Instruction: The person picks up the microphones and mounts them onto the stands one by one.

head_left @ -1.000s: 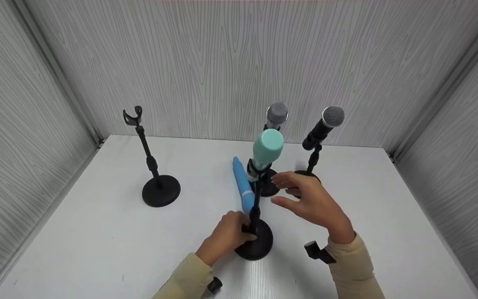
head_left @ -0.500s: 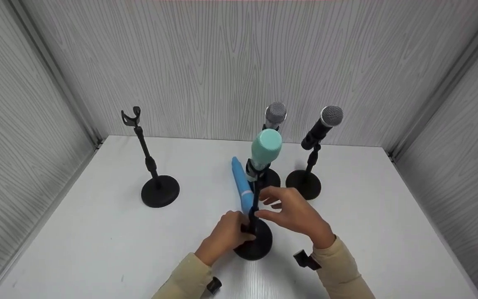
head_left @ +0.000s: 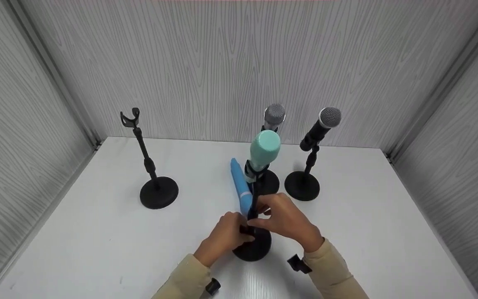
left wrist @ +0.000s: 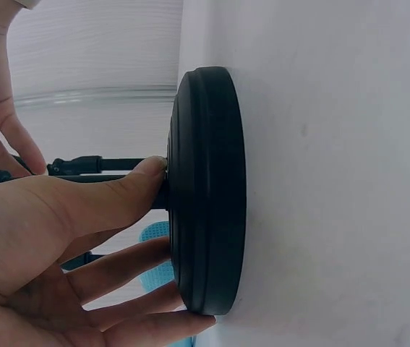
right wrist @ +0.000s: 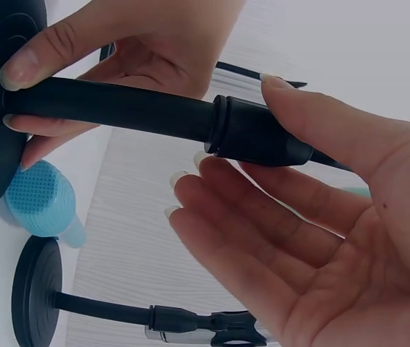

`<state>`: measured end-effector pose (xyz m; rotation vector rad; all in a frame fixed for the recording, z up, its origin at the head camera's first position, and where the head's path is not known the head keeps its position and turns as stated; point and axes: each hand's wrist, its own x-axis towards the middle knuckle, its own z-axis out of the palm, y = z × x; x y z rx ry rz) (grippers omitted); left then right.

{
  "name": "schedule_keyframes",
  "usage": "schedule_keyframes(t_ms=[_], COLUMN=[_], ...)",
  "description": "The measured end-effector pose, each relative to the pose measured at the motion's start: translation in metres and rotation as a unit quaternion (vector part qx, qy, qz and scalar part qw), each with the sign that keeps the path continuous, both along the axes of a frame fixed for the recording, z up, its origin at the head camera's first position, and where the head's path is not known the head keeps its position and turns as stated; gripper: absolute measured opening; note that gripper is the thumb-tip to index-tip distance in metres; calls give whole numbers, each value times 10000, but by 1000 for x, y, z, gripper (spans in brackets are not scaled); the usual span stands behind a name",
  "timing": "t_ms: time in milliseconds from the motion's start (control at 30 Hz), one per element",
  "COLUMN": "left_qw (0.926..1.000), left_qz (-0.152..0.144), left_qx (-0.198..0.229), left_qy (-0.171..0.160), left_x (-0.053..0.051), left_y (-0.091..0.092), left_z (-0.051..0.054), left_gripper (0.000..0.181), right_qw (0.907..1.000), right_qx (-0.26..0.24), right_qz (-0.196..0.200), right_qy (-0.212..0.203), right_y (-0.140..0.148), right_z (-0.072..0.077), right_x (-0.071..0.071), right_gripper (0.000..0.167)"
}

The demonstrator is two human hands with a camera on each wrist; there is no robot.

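A black stand, its round base (head_left: 252, 248) on the white table, bears a mint-green microphone (head_left: 265, 148) in its clip. My left hand (head_left: 225, 235) grips the bottom of its pole, thumb and fingers around it just above the base (left wrist: 208, 191). Higher up, my right hand (head_left: 286, 220) has thumb and index finger on the pole's thick collar (right wrist: 259, 132), the other fingers extended below it in the right wrist view. Just behind the pole lies a blue microphone (head_left: 241, 185), partly hidden by the stand.
Two more stands hold grey-headed microphones, one behind the mint-green one (head_left: 274, 114) and one to the right (head_left: 329, 118). An unloaded stand (head_left: 159, 192) is at the left. Grey wood-grain walls (head_left: 206, 70) enclose the table (head_left: 139, 245).
My right hand has come down and to the left onto the pole's collar, its thumb and index finger closing in. My left hand keeps its grip at the base.
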<state>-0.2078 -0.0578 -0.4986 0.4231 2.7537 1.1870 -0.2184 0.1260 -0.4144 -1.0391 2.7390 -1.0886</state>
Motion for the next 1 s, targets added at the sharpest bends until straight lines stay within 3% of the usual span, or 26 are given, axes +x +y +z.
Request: schedule_keyframes(t_ms=[500, 700, 1000], left_qw=[9998, 9993, 9993], left_qz=[-103, -132, -50], left_qx=[-56, -26, -72], left_qy=[159, 362, 355], left_x=[2, 1, 0], left_y=[0, 0, 2], left_z=[0, -1, -1], left_gripper=[36, 30, 20], right_qw=[9974, 9967, 9969], right_qx=[-446, -717, -716], right_qz=[-155, 47, 321], right_qy=[538, 389, -13], right_y=[-6, -4, -1], right_z=[-9, -11, -9], right_x=[-1, -3, -4], right_gripper=[18, 12, 13])
